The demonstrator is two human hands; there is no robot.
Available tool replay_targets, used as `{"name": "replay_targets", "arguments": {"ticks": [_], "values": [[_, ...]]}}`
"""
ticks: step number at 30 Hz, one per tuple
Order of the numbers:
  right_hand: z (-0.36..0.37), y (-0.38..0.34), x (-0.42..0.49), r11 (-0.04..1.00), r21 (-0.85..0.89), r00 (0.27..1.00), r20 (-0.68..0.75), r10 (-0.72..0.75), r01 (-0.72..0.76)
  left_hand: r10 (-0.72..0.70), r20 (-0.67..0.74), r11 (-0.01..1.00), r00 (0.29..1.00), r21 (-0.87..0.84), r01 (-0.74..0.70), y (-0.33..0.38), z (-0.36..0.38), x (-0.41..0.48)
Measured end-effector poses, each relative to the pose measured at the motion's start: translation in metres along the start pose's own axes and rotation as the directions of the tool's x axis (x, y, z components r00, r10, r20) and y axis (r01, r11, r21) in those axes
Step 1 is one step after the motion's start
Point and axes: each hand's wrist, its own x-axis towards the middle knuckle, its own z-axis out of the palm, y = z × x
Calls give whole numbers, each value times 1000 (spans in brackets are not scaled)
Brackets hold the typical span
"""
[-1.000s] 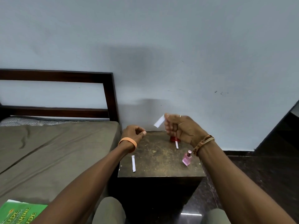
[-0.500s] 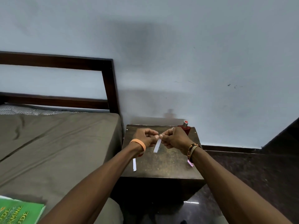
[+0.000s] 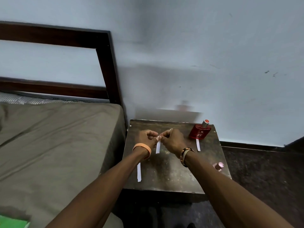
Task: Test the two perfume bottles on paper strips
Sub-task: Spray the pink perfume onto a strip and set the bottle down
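Over the dark bedside table [image 3: 166, 171], my left hand [image 3: 146, 138] and my right hand [image 3: 172, 140] both pinch the top end of a white paper strip [image 3: 158, 146] that hangs down between them. A red perfume bottle [image 3: 199, 131] with a silver cap stands at the table's back right, and a second strip [image 3: 198, 144] lies just in front of it. Only the top of a small pink perfume bottle [image 3: 218, 166] shows near the right edge, behind my right forearm. A third strip [image 3: 139, 172] lies on the table's left side.
A bed [image 3: 54, 145] with an olive cover and dark wooden headboard [image 3: 105, 63] touches the table's left side. The pale wall [image 3: 213, 63] is right behind the table. Dark floor [image 3: 263, 178] lies to the right. A green book corner [image 3: 13, 222] shows at bottom left.
My right hand came down from in front of the wall with the strip. My left hand met it and now pinches the strip too. The view tilted down and closer.
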Motion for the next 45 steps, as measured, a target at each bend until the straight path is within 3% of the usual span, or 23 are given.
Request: {"name": "replay_targets", "arguments": {"ticks": [8,13,30,45], "values": [[39,29,65,981,-188,999,15,45,-41,-8,-45,989,999,145,14,-41,13,55],[38,53,89,957,-283,995,41,88,-73,12,17,968,1000,251,-16,-57,28,71],[36,72,96,984,-171,995,-94,25,-41,127,143,847,981,500,-183,-71,46,85],[38,68,86,984,-179,994,-113,6,-26,120,140,883,983,437,-170,-73,47,84]]}}
